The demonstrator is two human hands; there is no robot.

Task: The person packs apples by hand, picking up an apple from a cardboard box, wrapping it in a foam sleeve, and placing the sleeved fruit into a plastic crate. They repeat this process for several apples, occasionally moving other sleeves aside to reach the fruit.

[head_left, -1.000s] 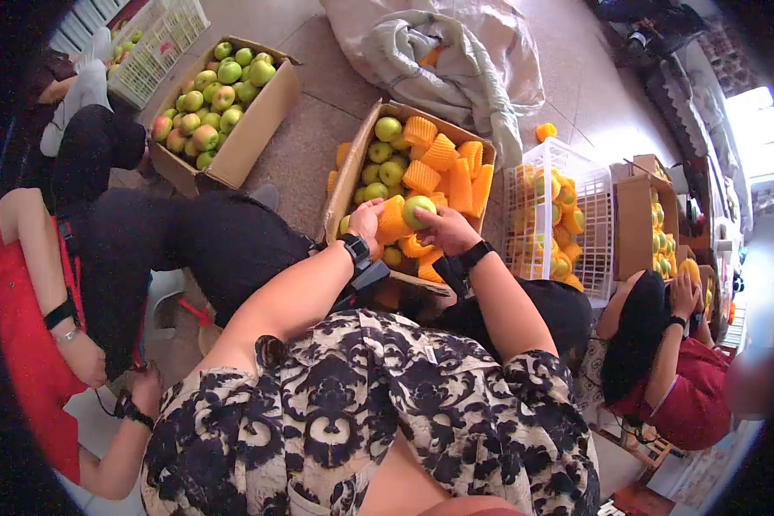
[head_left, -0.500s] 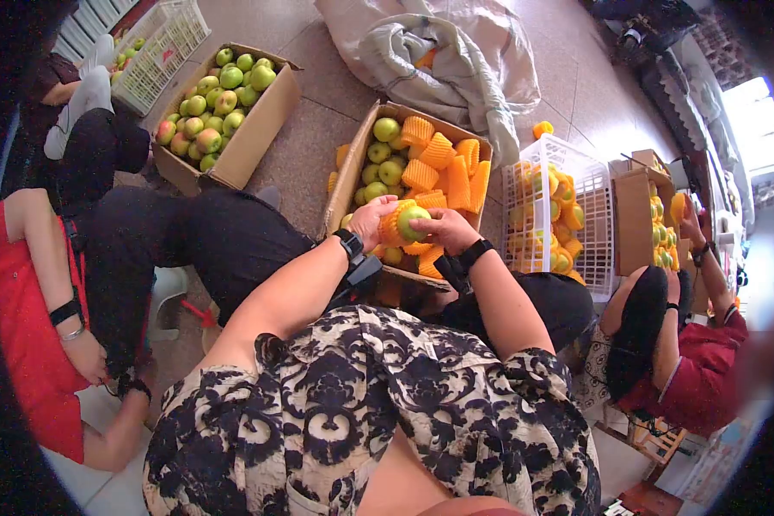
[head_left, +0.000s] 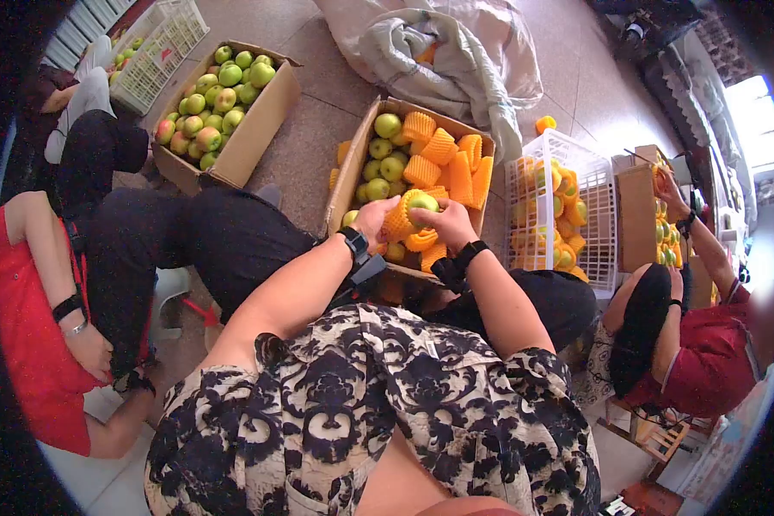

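The apple [head_left: 424,205] sits half inside an orange net [head_left: 399,221], above the near edge of a box [head_left: 345,185] of fruit and nets. The left hand [head_left: 372,219] has its grip closed on the net, and the right hand [head_left: 449,224] grips the apple. A white crate [head_left: 568,155] stands just to the right.

Two white crates [head_left: 159,43] [head_left: 559,202], wearer's two hands [head_left: 377,217] [head_left: 445,222]
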